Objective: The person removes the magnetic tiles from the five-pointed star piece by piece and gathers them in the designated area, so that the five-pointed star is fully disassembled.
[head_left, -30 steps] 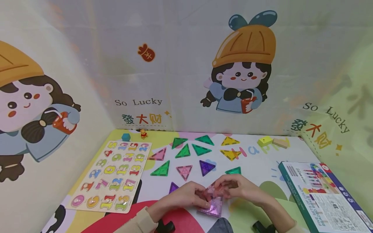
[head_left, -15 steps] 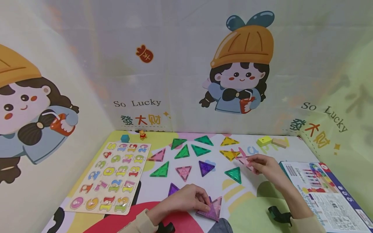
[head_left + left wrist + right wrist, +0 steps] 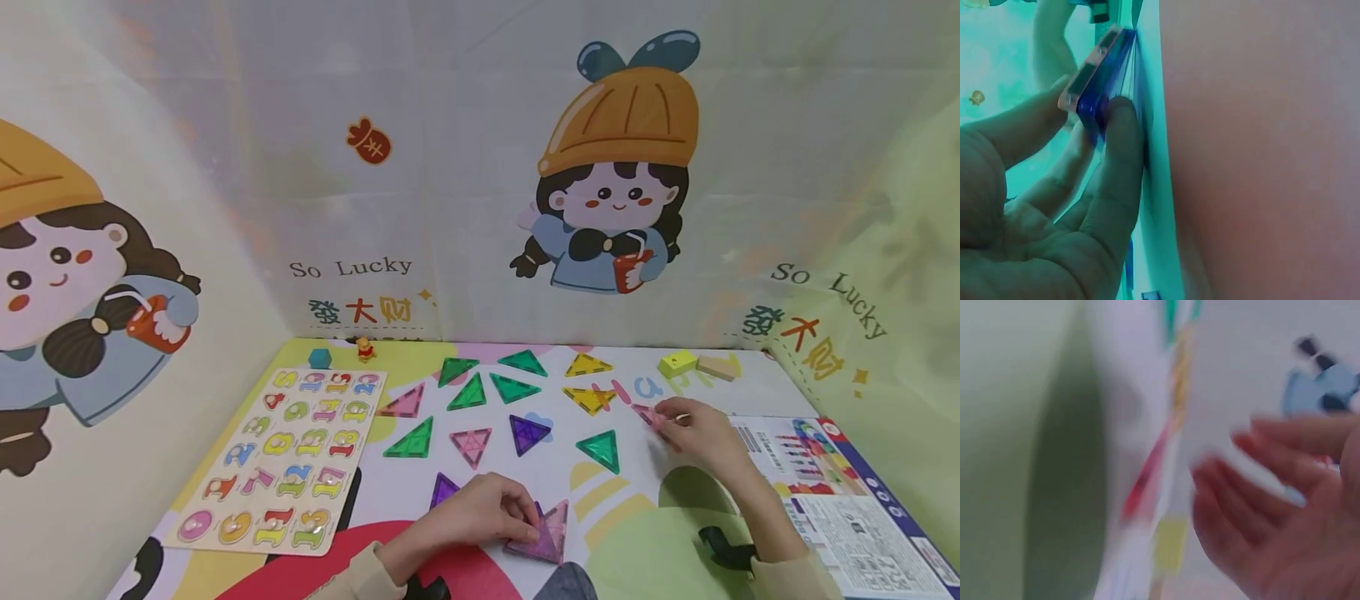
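My left hand (image 3: pixel 476 512) pinches a small stack of triangular magnetic tiles (image 3: pixel 551 537), low in front. The left wrist view shows a pink-edged tile over purple ones (image 3: pixel 1100 81), between thumb and fingers. Off to the right, a pink triangular tile (image 3: pixel 649 417) lies beside my right hand (image 3: pixel 705 437). In the blurred right wrist view, that hand's loosely bent fingers (image 3: pixel 1222 487) are apart from the pink tile (image 3: pixel 1147 478) and hold nothing. A green triangle (image 3: pixel 600 450) lies between the hands, farther back.
Several green, yellow, pink and purple triangles (image 3: pixel 529 434) are spread over the table. A wooden number puzzle board (image 3: pixel 352 475) lies left, a flat box (image 3: pixel 847 500) right. Toward the back are a teal block (image 3: pixel 320 358), a small figurine (image 3: pixel 365 349), and yellow (image 3: pixel 678 363) and wooden blocks (image 3: pixel 717 367).
My right hand has carried a pink triangle from the stack to the right, laid it down and let go. My left hand stays low in front, holding the remaining tiles.
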`<action>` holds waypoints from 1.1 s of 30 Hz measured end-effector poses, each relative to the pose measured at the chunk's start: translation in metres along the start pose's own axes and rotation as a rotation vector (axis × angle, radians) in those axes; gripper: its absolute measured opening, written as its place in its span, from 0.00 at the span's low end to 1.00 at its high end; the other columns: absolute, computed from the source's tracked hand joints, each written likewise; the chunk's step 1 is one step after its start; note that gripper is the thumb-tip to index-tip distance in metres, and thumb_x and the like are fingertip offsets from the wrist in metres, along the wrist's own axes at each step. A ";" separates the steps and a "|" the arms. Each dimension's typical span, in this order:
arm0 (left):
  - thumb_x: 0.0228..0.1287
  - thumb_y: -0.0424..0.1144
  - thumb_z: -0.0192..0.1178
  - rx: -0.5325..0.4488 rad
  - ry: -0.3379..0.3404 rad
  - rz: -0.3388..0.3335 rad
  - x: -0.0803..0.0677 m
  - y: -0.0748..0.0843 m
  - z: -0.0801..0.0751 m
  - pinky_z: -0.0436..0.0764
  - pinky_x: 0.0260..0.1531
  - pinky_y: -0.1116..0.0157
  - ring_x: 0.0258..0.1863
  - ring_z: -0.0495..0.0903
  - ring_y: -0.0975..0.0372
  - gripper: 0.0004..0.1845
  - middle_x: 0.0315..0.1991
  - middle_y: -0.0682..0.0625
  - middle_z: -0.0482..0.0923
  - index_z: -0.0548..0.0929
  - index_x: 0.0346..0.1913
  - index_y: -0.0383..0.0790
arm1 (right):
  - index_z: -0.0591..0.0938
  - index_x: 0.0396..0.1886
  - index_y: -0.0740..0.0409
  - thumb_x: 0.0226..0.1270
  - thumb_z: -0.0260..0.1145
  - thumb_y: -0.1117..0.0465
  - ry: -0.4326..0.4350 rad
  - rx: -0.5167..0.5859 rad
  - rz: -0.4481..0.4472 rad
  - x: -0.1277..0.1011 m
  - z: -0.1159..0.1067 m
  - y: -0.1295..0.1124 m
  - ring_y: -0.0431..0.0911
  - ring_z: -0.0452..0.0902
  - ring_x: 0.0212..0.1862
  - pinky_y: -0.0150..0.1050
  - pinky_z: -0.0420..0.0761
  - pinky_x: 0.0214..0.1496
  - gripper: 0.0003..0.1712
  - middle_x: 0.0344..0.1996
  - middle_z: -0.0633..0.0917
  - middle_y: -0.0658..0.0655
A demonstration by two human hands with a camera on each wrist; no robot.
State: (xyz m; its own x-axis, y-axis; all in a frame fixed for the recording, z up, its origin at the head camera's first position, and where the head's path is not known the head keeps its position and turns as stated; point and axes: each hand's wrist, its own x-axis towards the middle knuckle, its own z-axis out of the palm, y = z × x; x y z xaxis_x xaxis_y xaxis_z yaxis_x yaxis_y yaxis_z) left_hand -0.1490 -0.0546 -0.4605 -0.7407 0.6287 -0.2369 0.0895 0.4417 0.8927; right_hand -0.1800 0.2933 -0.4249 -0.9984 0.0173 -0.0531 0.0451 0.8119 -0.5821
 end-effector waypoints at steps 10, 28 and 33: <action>0.63 0.36 0.66 -0.123 0.140 0.103 0.004 0.002 0.004 0.79 0.31 0.72 0.29 0.81 0.70 0.04 0.30 0.56 0.86 0.89 0.37 0.47 | 0.81 0.41 0.62 0.68 0.65 0.57 -0.631 0.444 -0.251 -0.031 0.057 -0.067 0.43 0.80 0.32 0.35 0.79 0.34 0.12 0.30 0.85 0.55; 0.58 0.33 0.68 -0.067 0.137 0.065 0.001 0.003 0.005 0.78 0.31 0.73 0.28 0.81 0.70 0.03 0.27 0.57 0.84 0.87 0.33 0.46 | 0.79 0.33 0.69 0.65 0.66 0.62 -0.685 0.541 -0.231 -0.028 0.059 -0.060 0.38 0.74 0.27 0.32 0.77 0.30 0.11 0.24 0.79 0.48; 0.58 0.32 0.68 0.033 0.135 0.074 0.005 0.000 0.003 0.77 0.30 0.73 0.26 0.79 0.72 0.05 0.26 0.60 0.83 0.87 0.34 0.46 | 0.79 0.38 0.69 0.67 0.65 0.60 -0.637 0.540 -0.223 -0.023 0.031 -0.050 0.40 0.75 0.29 0.37 0.80 0.33 0.13 0.25 0.80 0.50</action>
State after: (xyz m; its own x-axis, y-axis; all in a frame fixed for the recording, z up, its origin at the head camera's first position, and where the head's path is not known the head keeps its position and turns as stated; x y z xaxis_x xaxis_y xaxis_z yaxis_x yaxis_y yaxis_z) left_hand -0.1508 -0.0498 -0.4628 -0.8141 0.5692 -0.1152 0.1673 0.4199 0.8920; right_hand -0.1580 0.2345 -0.4196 -0.7845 -0.5709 -0.2421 0.0209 0.3659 -0.9304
